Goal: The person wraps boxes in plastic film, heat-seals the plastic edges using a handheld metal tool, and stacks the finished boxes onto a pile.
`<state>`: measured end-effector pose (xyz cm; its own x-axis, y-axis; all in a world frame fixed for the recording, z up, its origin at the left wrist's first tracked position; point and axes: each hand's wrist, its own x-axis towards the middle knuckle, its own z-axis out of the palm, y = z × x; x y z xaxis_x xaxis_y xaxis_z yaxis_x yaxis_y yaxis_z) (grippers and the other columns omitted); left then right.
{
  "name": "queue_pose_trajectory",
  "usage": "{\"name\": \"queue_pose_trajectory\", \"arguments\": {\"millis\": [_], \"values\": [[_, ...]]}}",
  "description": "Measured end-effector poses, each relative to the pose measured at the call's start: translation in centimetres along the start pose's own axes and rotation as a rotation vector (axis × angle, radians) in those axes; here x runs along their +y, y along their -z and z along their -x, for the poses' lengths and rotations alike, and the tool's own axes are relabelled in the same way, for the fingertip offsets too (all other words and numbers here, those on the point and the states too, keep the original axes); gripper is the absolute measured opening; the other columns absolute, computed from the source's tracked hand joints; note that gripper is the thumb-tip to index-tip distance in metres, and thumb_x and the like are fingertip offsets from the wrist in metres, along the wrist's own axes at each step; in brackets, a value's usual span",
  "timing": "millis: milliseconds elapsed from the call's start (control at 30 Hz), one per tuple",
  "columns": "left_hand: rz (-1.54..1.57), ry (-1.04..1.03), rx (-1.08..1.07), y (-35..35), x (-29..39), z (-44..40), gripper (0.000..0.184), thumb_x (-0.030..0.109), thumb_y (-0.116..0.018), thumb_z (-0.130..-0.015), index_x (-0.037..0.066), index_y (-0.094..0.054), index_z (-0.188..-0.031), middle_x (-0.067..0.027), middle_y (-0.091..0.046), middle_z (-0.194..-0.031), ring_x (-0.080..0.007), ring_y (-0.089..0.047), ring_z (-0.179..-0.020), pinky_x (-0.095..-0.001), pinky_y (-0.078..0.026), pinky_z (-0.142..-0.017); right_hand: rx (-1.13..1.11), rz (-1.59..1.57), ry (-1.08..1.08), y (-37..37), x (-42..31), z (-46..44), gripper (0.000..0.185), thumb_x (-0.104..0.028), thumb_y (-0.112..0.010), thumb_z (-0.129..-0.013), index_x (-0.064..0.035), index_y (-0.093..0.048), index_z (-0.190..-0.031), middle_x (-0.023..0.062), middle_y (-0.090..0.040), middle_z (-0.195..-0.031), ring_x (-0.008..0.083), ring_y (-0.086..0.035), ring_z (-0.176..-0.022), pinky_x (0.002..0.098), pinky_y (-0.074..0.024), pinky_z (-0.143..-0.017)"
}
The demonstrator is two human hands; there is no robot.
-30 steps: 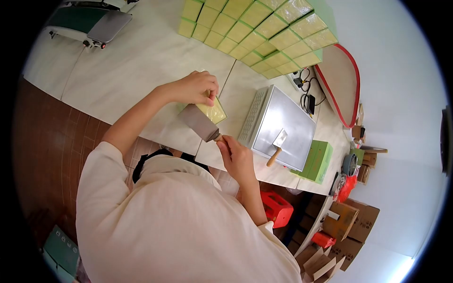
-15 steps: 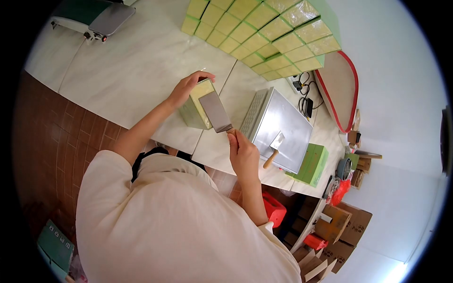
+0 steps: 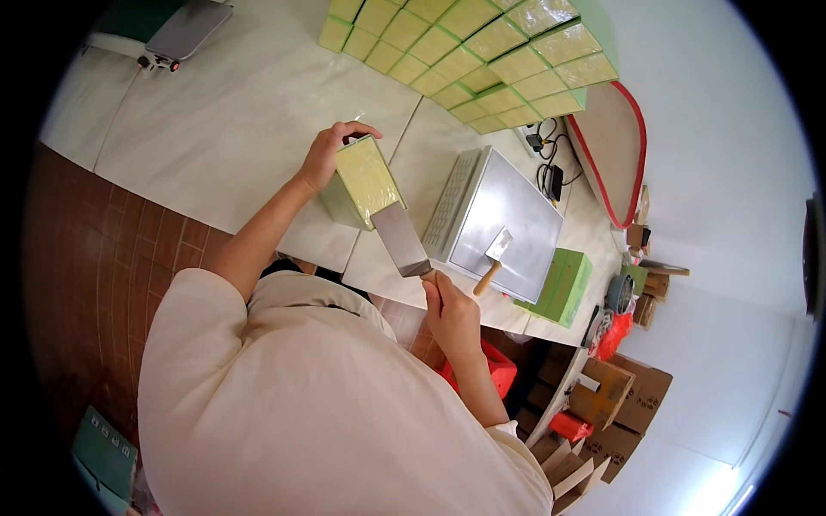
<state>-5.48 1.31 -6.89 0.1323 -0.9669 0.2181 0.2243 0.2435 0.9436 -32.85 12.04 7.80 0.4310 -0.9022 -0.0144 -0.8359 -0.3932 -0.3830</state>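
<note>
My left hand [image 3: 324, 157] grips the far end of a green box with a yellow top [image 3: 368, 176], its fingers bent over the top edge. Shiny clear film covers the box, which stands on the pale table. In my right hand [image 3: 453, 320] is the handle of a scraper with a broad flat metal blade [image 3: 399, 241]. The blade's far end overlaps the box's near top edge; the rest sticks out toward me. To the right, a smaller scraper with a wooden handle [image 3: 488, 277] lies on a flat metal-topped appliance [image 3: 508, 211].
Stacked yellow-and-green boxes [image 3: 465, 60] fill the back of the table [image 3: 232, 120]. Black cables [image 3: 551, 163] lie behind the appliance, and a green box [image 3: 561, 288] is at its right. A green-and-grey device [image 3: 185, 33] stands far left. Cardboard cartons [image 3: 632, 400] sit lower right.
The scraper blade has slid toward me, from the middle of the box top to its near edge. My right hand has drawn back with it; my left hand still holds the box.
</note>
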Motion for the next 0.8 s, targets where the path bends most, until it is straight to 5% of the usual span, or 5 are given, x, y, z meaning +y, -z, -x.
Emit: {"name": "queue_pose_trajectory", "arguments": {"millis": [233,433,667,800], "values": [[0.006,0.092,-0.006,0.6,-1.5,0.2,0.091,0.073,-0.011,-0.093,0.003,-0.068,-0.108,-0.005,-0.065,-0.098,-0.0151,-0.056,-0.089,-0.0282,-0.042,-0.085,-0.003,-0.032,-0.072,1.9,0.4,0.0,0.016,-0.016,-0.062,-0.094,-0.0029,-0.063,-0.102,0.0148,-0.067,-0.078,0.0319,-0.065,-0.065,0.0373,-0.0501,-0.055],[0.073,0.132,0.01,0.3,-1.9,0.3,0.092,0.072,-0.009,-0.094,0.003,-0.068,-0.109,-0.0055,-0.066,-0.105,-0.0154,-0.056,-0.09,-0.0285,-0.04,-0.086,0.078,-0.113,0.056,-0.7,-1.4,-4.2,0.02,-0.019,-0.054,-0.099,-0.0011,-0.062,-0.102,0.0191,-0.059,-0.066,0.0381,-0.059,-0.058,0.0426,-0.0444,-0.052],[0.055,0.117,0.036,0.2,-2.3,0.3,0.09,0.07,-0.009,-0.094,0.003,-0.068,-0.102,-0.0025,-0.067,-0.099,-0.0141,-0.054,-0.091,-0.0269,-0.036,-0.081,-0.073,0.167,0.064,-2.8,-2.4,-7.2,0.023,-0.025,-0.051,-0.1,-0.0047,-0.054,-0.089,0.0188,-0.058,-0.059,0.0404,-0.059,-0.053,0.0474,-0.0457,-0.047],[0.01,0.098,0.044,0.2,-2.4,0.1,0.088,0.068,-0.009,-0.095,0.004,-0.068,-0.1,-0.0021,-0.067,-0.096,-0.0142,-0.054,-0.09,-0.0276,-0.035,-0.081,-0.058,0.3,0.128,-3.2,-2.9,-8.9,0.023,-0.026,-0.052,-0.099,-0.0071,-0.051,-0.086,0.0124,-0.057,-0.053,0.0329,-0.059,-0.045,0.0414,-0.0438,-0.039]]}}
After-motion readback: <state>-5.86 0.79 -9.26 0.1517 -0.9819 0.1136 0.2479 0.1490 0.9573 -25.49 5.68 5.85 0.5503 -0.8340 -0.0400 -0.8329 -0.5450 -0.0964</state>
